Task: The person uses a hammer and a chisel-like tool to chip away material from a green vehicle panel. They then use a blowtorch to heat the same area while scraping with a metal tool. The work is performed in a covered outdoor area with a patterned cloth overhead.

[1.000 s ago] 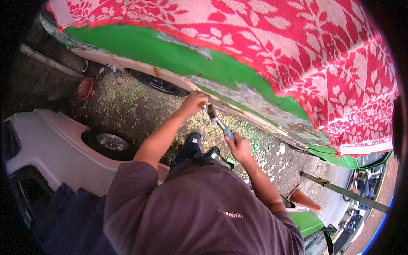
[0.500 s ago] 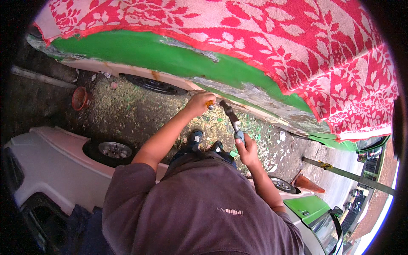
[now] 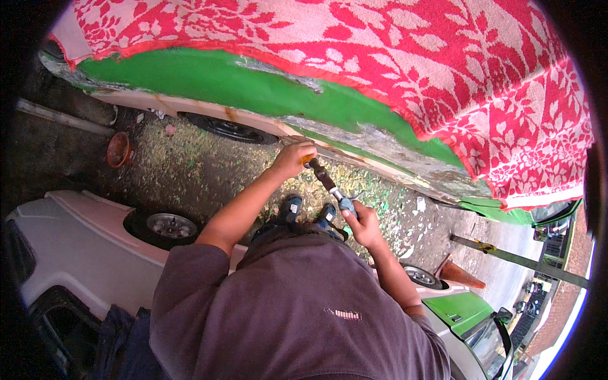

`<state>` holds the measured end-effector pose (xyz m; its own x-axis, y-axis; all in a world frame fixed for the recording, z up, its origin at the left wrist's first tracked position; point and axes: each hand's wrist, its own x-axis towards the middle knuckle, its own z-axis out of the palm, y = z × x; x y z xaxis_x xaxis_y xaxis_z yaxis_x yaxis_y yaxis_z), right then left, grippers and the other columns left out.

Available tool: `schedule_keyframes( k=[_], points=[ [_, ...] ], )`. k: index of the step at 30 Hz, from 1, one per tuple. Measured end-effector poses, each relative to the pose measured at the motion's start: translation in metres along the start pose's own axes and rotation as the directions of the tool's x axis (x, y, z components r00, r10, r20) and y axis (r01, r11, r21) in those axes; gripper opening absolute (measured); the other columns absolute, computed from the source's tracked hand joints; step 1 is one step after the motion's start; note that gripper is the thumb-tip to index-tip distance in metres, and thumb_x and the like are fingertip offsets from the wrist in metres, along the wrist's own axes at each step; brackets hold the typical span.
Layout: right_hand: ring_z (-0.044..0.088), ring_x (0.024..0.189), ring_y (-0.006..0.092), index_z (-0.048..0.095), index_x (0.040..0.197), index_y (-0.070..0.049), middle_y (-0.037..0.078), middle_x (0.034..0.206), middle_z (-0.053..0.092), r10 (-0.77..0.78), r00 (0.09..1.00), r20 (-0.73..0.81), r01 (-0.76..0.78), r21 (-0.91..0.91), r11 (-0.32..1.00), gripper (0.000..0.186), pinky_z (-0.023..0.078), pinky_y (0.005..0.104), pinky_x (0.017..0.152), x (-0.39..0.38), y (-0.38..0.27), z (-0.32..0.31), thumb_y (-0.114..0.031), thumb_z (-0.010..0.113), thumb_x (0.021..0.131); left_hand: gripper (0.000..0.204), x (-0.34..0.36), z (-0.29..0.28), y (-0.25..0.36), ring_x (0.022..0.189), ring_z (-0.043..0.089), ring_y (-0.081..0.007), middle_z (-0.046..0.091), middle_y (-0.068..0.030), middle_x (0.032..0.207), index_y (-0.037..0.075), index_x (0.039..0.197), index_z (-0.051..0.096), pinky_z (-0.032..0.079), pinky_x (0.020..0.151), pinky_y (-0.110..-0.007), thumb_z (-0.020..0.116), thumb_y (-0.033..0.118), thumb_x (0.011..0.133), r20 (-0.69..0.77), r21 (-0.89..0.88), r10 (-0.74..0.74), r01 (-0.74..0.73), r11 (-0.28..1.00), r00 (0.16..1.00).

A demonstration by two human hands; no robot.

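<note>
My left hand (image 3: 292, 159) is closed round an orange-handled tool (image 3: 308, 158), whose far end is hidden against the car's lower edge. My right hand (image 3: 364, 225) grips the blue handle of a hammer (image 3: 323, 175). The dark hammer head is at the butt of the orange handle and seems to touch it. Just beyond both hands runs the green and pale pink side of a car (image 3: 253, 81), with bare, scraped grey patches and a rough lower sill.
A red and white leaf-patterned cloth (image 3: 380, 38) covers the car's upper part. Flakes and chips litter the ground (image 3: 190, 152). Behind me stands a pale vehicle (image 3: 82, 234). An orange cone (image 3: 461, 274), a metal bar (image 3: 519, 261) and a reddish pot (image 3: 118, 150) lie around.
The hammer has swung left and its head now meets the orange handle, where a gap was before. My right hand has shifted slightly left; the left has barely moved.
</note>
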<state>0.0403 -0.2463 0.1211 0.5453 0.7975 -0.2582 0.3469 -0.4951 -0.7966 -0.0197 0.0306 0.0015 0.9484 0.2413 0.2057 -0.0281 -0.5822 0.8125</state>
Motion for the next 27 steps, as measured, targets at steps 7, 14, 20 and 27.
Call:
schedule_keyframes(
  k=[7,14,20,27],
  points=[
    [0.045,0.053,0.0284,0.054,0.081,0.0,0.018,0.06,0.048,0.008,1.0,0.029,-0.008,-0.006,1.0,0.039,0.04,0.0406,0.054,0.006,-0.002,-0.002,-0.036,0.063,0.094,0.023,-0.001,-0.003,-0.014,0.082,0.06,-0.0328,0.059,-0.0101,0.084,0.004,0.083,0.051,0.046,0.072,-0.037,0.06,-0.011,0.069,0.0,-0.018,-0.061,0.061,0.998,0.998],
    [0.043,0.052,0.0248,0.053,0.081,0.0,0.016,0.056,0.046,0.001,1.0,0.008,-0.002,0.053,0.999,0.041,0.039,0.04,0.054,0.009,0.009,-0.004,-0.037,0.062,0.094,0.027,0.005,-0.008,-0.004,0.085,0.061,-0.0306,0.06,-0.0083,0.088,0.004,0.086,0.051,0.048,0.076,-0.033,0.062,-0.012,0.067,0.013,-0.062,-0.028,0.029,0.998,1.0],
    [0.039,0.053,0.022,0.052,0.079,0.001,0.016,0.055,0.044,0.008,1.0,0.0,-0.008,0.05,0.999,0.041,0.038,0.0392,0.052,0.017,0.01,-0.003,-0.036,0.062,0.094,0.038,-0.008,-0.005,-0.013,0.1,0.063,-0.0374,0.065,-0.0157,0.106,0.001,0.101,0.06,0.05,0.082,-0.04,0.066,-0.011,0.066,0.107,0.066,-0.057,0.05,0.997,0.993],
    [0.04,0.053,0.0208,0.052,0.078,0.001,0.014,0.056,0.044,0.051,0.998,-0.036,-0.046,0.141,0.989,0.042,0.037,0.0388,0.052,0.02,0.023,-0.002,-0.037,0.062,0.095,0.022,0.006,-0.015,0.003,0.097,0.065,-0.035,0.064,-0.0152,0.099,0.0,0.093,0.058,0.05,0.08,-0.039,0.062,-0.007,0.073,0.084,-0.021,-0.037,0.039,0.999,0.996]
  ],
)
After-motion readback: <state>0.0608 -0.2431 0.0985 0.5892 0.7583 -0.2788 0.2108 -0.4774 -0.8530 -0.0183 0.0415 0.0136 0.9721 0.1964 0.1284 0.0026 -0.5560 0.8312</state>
